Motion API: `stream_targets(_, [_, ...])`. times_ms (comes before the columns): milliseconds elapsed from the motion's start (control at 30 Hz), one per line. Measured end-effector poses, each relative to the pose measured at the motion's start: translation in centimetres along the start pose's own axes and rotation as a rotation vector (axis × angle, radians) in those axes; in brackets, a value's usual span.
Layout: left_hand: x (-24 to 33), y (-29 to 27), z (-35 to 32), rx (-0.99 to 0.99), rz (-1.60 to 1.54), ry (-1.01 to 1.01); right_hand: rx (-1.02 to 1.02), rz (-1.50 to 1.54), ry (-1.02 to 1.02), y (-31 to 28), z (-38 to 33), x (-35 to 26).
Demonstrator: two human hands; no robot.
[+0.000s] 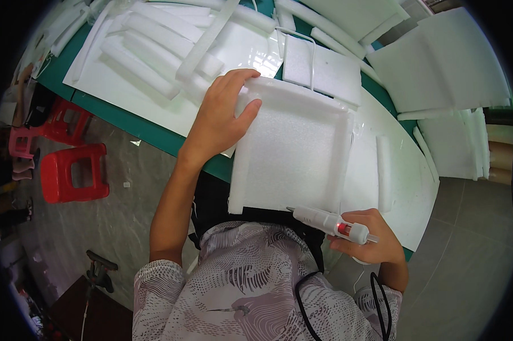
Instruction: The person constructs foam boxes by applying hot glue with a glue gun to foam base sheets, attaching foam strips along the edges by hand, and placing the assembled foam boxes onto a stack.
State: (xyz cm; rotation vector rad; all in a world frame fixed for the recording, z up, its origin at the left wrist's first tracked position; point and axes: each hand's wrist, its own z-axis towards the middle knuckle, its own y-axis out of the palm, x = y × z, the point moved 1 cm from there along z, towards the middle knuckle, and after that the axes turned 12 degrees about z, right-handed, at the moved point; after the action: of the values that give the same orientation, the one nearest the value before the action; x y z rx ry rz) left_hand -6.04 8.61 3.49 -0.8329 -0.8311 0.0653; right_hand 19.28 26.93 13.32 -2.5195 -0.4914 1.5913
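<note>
A shallow white foam tray (293,156) lies in front of me, with raised foam strips along its left, far and right sides. No strip stands along its near edge. My left hand (219,116) grips the far left corner, its fingers over the wall and its thumb on the inner side. In my right hand (376,236) is a white glue gun (318,220) with a small red light and a clear glue stick poking out of its back. Its dark nozzle points left, close to the tray's near edge; whether it touches the foam I cannot tell.
Loose foam strips (140,65) are piled at the far left on a white board over the green table (111,118). Beyond the tray, a white cord crosses a foam slab (330,67). Foam sheets (438,65) stand at the right. A red stool (74,173) is on the floor.
</note>
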Motion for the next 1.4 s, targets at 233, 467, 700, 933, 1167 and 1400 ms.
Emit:
stream_targets(233, [0.2,0.0,-0.1,-0.012,-0.024,-0.032,-0.010,-0.003,0.029,-0.1,0.3,-0.4])
stream_targets(467, [0.1,0.1,0.0,-0.018,-0.022,-0.046,0.000,0.030,0.042,0.1,0.6,-0.2])
stream_targets(700, [0.1,0.1,0.0,-0.011,-0.012,-0.027,0.011,0.016,0.082,0.0,0.4,-0.2])
stream_targets(933, [-0.2,0.4,-0.2,-0.007,0.017,-0.013,0.014,-0.072,0.036,-1.4,-0.6,-0.1])
stream_targets(1167, [0.0,0.0,0.0,-0.005,0.013,-0.021,0.115,-0.038,0.029,-2.6,-3.3,0.2])
stream_targets(1400, [0.3,0.1,0.1,-0.012,0.022,-0.045,0.034,-0.115,0.106,-2.4,-2.9,-0.4])
